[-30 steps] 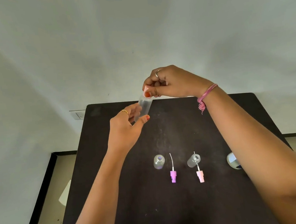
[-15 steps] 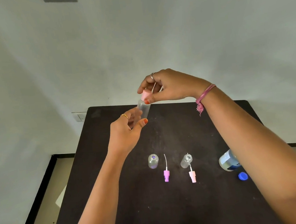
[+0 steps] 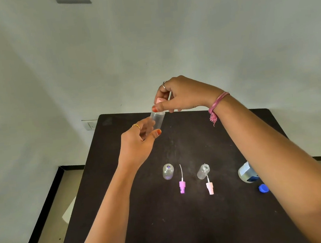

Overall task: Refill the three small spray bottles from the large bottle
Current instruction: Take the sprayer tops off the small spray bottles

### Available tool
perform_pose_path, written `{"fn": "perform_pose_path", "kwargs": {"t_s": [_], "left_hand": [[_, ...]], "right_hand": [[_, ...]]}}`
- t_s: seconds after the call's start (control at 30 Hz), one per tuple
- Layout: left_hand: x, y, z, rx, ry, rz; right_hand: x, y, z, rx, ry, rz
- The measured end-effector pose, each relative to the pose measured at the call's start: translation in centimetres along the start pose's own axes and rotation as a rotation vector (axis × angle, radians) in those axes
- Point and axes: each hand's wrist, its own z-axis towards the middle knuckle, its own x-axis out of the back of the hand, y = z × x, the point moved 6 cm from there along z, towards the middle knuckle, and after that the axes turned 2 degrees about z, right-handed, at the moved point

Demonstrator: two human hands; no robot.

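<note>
My left hand (image 3: 138,141) holds a small clear spray bottle (image 3: 157,119) above the far part of the black table (image 3: 206,225). My right hand (image 3: 182,95) pinches the pink spray cap (image 3: 159,101) at the bottle's top. Two more small clear bottles stand uncapped on the table: one (image 3: 168,171) with a purple spray cap (image 3: 182,186) lying beside it, another (image 3: 203,171) with a pink spray cap (image 3: 209,187) beside it. The large bottle (image 3: 245,173) stands at the right, partly hidden by my right forearm, with its blue cap (image 3: 263,188) lying in front of it.
The table stands against a white wall with a socket plate (image 3: 89,125) just past its far left corner. Beige floor with a black skirting line lies to the left of the table.
The view has tilted up, so the table objects sit lower and the large bottle and blue cap have come into view. My right hand's grip on the pink cap has shifted slightly at the bottle top.
</note>
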Motion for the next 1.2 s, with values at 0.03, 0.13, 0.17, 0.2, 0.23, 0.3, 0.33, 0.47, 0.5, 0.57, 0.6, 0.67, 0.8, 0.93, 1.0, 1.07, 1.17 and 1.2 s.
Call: {"fn": "perform_pose_path", "kwargs": {"t_s": [0.03,0.13,0.17,0.2,0.23,0.3,0.33,0.47,0.5,0.57,0.6,0.67,0.8,0.93,1.0,1.07,1.17,1.2], "left_hand": [[0.1,-0.1,0.0,-0.003,0.000,0.008],[0.5,-0.7,-0.1,0.002,0.003,0.012],[0.6,-0.8,-0.1,0.005,0.003,0.013],[0.6,-0.9,-0.1,0.006,0.002,0.015],[0.7,-1.0,-0.1,0.005,-0.002,0.021],[0.8,-1.3,0.0,0.000,-0.015,0.037],[0.8,-1.5,0.0,0.000,-0.023,0.038],[1.1,-2.8,0.0,0.008,-0.070,0.031],[1.2,-3.2,0.1,0.008,-0.089,0.034],[1.4,-4.3,0.2,0.018,-0.117,0.037],[1.7,-4.9,0.2,0.029,-0.119,0.033],[2.1,-6.0,0.3,0.053,-0.100,0.017],[2.6,-8.2,-0.1,0.109,-0.059,-0.014],[2.3,-10.9,-0.5,0.180,-0.053,-0.043],[1.9,-11.9,-0.7,0.212,-0.049,-0.035],[1.5,-13.1,-0.8,0.246,-0.054,-0.048],[0.7,-14.8,-1.3,0.302,-0.068,-0.079],[0.4,-15.2,-1.5,0.315,-0.069,-0.079]], "right_hand": [[-0.1,-0.2,0.0,0.017,-0.010,-0.017],[-0.7,-0.9,0.0,0.035,-0.063,-0.028],[-0.9,-1.0,0.0,0.007,-0.060,-0.030],[-1.1,-0.9,0.2,-0.022,-0.054,-0.030],[-1.5,-0.9,0.3,-0.031,-0.048,-0.033],[-1.8,-1.2,0.5,0.004,-0.053,-0.054],[-1.9,-1.4,0.5,0.022,-0.064,-0.058],[-1.9,-1.9,0.4,0.081,-0.113,-0.059],[-1.9,-2.1,0.4,0.094,-0.115,-0.067],[-1.5,-2.3,0.4,0.114,-0.090,-0.083],[-1.1,-2.3,0.5,0.107,-0.063,-0.083],[-0.5,-1.9,0.4,0.068,0.016,-0.045],[-1.8,-0.3,-0.2,-0.009,0.181,0.180],[-6.5,1.8,-1.3,-0.111,0.270,0.351],[-9.3,2.6,-1.9,-0.155,0.306,0.453],[-11.9,3.3,-2.7,-0.206,0.365,0.543],[-15.8,4.1,-3.8,-0.293,0.441,0.657],[-17.0,4.4,-4.1,-0.320,0.461,0.670]]}}
